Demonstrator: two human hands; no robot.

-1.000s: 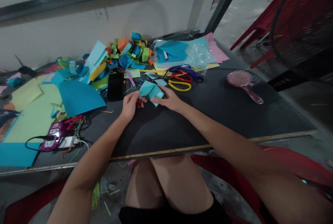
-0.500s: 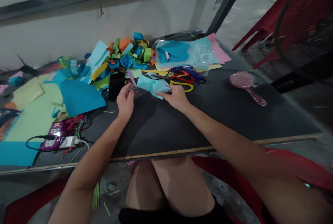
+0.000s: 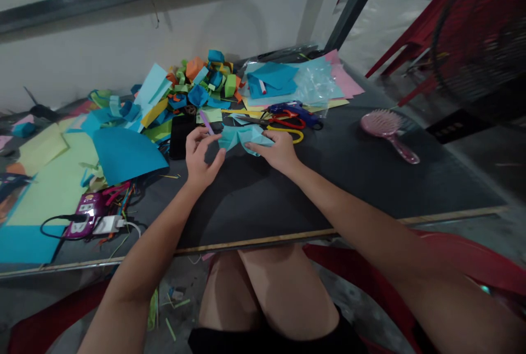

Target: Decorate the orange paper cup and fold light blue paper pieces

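Observation:
A light blue folded paper point(image 3: 240, 137), creased into several facets, is held above the dark table. My right hand point(image 3: 277, 151) grips its right end, thumb in front. At the paper's left edge is my left hand point(image 3: 203, 159), with thumb and fingers apart and the fingertips close to the paper; whether they touch it is unclear. A purple stick-like item point(image 3: 206, 122) lies just behind the left fingers. Behind the paper are scissors with red and yellow handles point(image 3: 292, 133) and a blue glue gun point(image 3: 293, 110).
A black phone point(image 3: 181, 136) lies left of my left hand. Folded paper pieces point(image 3: 197, 88) are heaped at the back. Coloured sheets and a purple power strip point(image 3: 88, 212) are at the left. A pink hairbrush point(image 3: 384, 124) lies right; a fan point(image 3: 485, 41) stands beyond.
My left hand has opened, its thumb and fingers spreading at the paper's left edge. The paper has changed shape, now showing more folds. My right hand keeps its grip.

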